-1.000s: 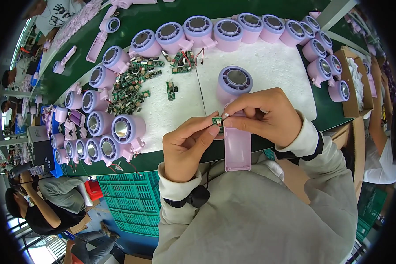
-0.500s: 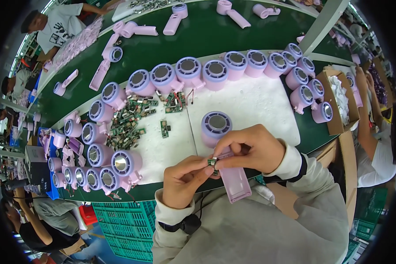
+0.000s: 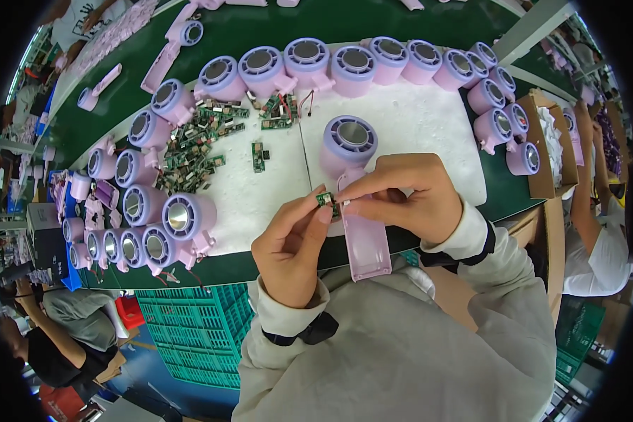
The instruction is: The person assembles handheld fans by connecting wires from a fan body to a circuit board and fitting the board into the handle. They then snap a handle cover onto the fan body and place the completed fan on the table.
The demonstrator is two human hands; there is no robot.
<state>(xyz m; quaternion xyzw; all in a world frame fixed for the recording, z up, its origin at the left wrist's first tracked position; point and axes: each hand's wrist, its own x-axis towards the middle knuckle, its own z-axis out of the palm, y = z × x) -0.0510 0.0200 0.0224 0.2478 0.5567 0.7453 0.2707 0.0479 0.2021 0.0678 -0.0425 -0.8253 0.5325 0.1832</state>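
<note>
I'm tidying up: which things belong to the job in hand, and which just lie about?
Job, apparently:
green circuit board in left fingers
small white connector at right fingers
long open pink plastic handle

Lying about, apparently:
turquoise slatted plastic crate
brown open cardboard box

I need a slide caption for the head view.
Left hand pinching a green circuit board, right hand holding a small white piece beside it, near an open pink handle.

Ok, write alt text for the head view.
A person's left grip pinches a small green circuit board; the right grip holds a tiny white piece near an open pink plastic handle. Round pink plastic housings partly surround a white sheet.
</note>
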